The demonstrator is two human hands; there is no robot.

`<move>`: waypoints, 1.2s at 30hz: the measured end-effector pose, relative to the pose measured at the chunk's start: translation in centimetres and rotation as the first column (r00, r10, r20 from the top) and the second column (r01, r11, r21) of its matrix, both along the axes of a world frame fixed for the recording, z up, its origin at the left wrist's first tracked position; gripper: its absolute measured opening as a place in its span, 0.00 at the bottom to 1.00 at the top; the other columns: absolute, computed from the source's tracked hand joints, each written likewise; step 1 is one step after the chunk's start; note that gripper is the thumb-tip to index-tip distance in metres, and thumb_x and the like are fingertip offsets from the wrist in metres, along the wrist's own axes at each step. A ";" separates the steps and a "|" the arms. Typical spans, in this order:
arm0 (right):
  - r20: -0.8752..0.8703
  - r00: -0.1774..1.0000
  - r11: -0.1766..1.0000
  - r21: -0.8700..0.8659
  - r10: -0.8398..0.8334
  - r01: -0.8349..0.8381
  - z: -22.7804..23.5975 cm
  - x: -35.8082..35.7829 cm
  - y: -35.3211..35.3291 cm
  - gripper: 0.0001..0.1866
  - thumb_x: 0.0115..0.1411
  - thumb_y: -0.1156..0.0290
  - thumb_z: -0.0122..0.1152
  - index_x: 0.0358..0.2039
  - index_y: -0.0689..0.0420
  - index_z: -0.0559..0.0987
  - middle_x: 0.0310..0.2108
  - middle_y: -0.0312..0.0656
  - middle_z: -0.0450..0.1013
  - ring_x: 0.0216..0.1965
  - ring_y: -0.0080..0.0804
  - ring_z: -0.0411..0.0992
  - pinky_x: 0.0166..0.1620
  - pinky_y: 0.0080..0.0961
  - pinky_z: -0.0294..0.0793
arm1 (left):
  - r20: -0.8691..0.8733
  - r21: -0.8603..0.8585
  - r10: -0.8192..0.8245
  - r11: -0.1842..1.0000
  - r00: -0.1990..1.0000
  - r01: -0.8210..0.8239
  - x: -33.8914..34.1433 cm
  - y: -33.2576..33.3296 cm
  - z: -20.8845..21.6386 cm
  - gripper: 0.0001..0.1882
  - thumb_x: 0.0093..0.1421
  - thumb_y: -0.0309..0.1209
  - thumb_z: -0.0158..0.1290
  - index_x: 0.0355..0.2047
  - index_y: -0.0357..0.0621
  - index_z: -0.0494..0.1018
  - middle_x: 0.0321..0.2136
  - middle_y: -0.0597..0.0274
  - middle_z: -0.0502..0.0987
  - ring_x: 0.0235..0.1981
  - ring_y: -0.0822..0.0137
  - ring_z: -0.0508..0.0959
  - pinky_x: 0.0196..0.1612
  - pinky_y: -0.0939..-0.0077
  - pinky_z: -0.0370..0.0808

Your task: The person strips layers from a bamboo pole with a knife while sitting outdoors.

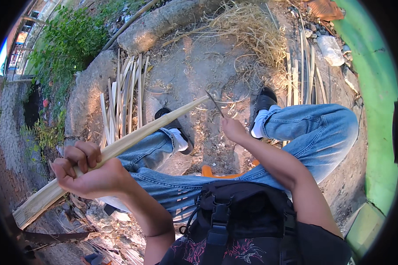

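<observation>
A long, pale split length of wood, perhaps bamboo (pixel 141 133), slants from the lower left up to a narrower tip between my feet. My left hand (pixel 87 171) is closed around it toward its thick end, with the fingers curled over the top. In my right hand (pixel 233 130) is a thin dark knife (pixel 215 103), its handle mostly hidden by the fingers. The blade points up and left, its tip beside the narrow end of the wood; whether the two touch, I cannot tell.
Thin pale strips (pixel 127 90) lie bundled left of my feet, and more strips (pixel 301 75) to the right. Curly shavings (pixel 254 33) are heaped ahead. A green wall (pixel 365 66) bounds the right side; rocks (pixel 331 49) lie near it. Something orange (pixel 216 174) shows beneath me.
</observation>
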State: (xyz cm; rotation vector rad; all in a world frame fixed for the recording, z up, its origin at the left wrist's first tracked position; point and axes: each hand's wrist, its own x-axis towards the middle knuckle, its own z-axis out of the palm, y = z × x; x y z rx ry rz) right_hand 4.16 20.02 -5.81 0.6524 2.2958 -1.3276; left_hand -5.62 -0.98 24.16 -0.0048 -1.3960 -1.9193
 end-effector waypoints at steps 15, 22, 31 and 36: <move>-0.038 0.988 0.984 -0.095 0.148 -0.151 4.1 -2.3 -2.0 0.25 0.66 0.53 0.43 0.61 0.48 0.65 0.16 0.43 0.69 0.19 0.32 0.69 0.27 0.32 0.68 | -0.102 0.004 -0.221 0.975 0.970 0.222 -0.2 -3.0 0.6 0.20 0.64 0.36 0.37 0.17 0.52 0.45 0.12 0.70 0.46 0.11 0.79 0.46 0.13 0.83 0.41; -0.071 0.976 0.967 -0.133 0.208 -0.216 7.7 -2.6 -5.0 0.25 0.66 0.52 0.39 0.59 0.49 0.66 0.28 0.57 0.74 0.32 0.51 0.74 0.38 0.43 0.70 | -0.042 -0.058 -0.006 0.998 0.999 0.004 -1.1 -3.4 0.6 0.21 0.64 0.38 0.38 0.16 0.53 0.44 0.12 0.71 0.45 0.12 0.78 0.45 0.15 0.81 0.40; -0.189 0.964 0.976 -0.075 0.188 -0.205 2.8 -1.8 -4.6 0.24 0.67 0.54 0.35 0.60 0.49 0.65 0.23 0.56 0.73 0.28 0.53 0.74 0.36 0.45 0.71 | -0.002 -0.061 0.146 0.987 0.989 -0.146 -1.6 -3.0 0.6 0.21 0.61 0.37 0.40 0.16 0.55 0.43 0.12 0.71 0.44 0.12 0.78 0.44 0.17 0.80 0.40; -0.185 0.959 0.964 -0.119 0.215 -0.239 2.9 -1.7 -4.6 0.25 0.67 0.54 0.34 0.58 0.51 0.67 0.24 0.56 0.74 0.30 0.55 0.74 0.39 0.46 0.71 | -0.013 -0.084 0.109 0.990 0.994 -0.110 -1.6 -3.0 0.9 0.21 0.61 0.37 0.41 0.16 0.55 0.43 0.12 0.72 0.45 0.12 0.78 0.45 0.17 0.80 0.42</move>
